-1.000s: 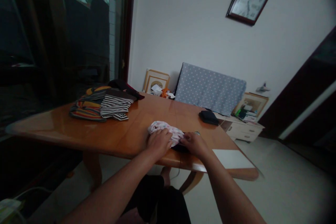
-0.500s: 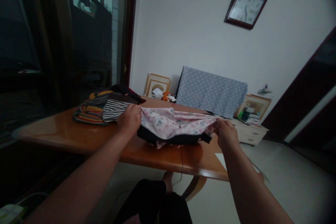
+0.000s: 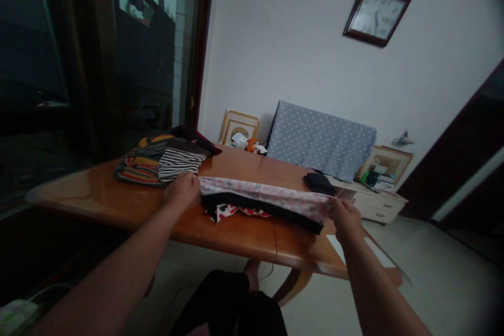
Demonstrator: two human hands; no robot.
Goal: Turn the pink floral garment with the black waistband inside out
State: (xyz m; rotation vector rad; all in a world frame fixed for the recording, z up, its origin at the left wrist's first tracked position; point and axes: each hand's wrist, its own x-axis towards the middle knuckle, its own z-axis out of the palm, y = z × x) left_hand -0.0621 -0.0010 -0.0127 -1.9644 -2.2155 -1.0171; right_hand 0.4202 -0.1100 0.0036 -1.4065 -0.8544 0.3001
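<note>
A pink floral garment point(image 3: 275, 192) with a black band along its near edge is stretched between my two hands over the table. My left hand point(image 3: 183, 189) is closed on its left end, and my right hand point(image 3: 346, 215) grips the right end. Red-and-white patterned cloth point(image 3: 228, 211) shows below the black band; whether it is part of the same garment I cannot tell. Close beyond my left hand lies black-and-white striped cloth point(image 3: 181, 164), against a multicoloured striped piece point(image 3: 137, 165).
The wooden table point(image 3: 236, 239) carries a dark folded cloth point(image 3: 318, 184) at the far right and white paper point(image 3: 336, 247) at the near right. Behind stand a blue dotted cover point(image 3: 318, 139), a white drawer cabinet point(image 3: 378, 205) and a framed picture point(image 3: 238, 128).
The garment has gone from bunched and sagging to pulled flatter and lower, its top edge straighter. My hands have moved down and slightly apart. The dark folded cloth behind has come into sight.
</note>
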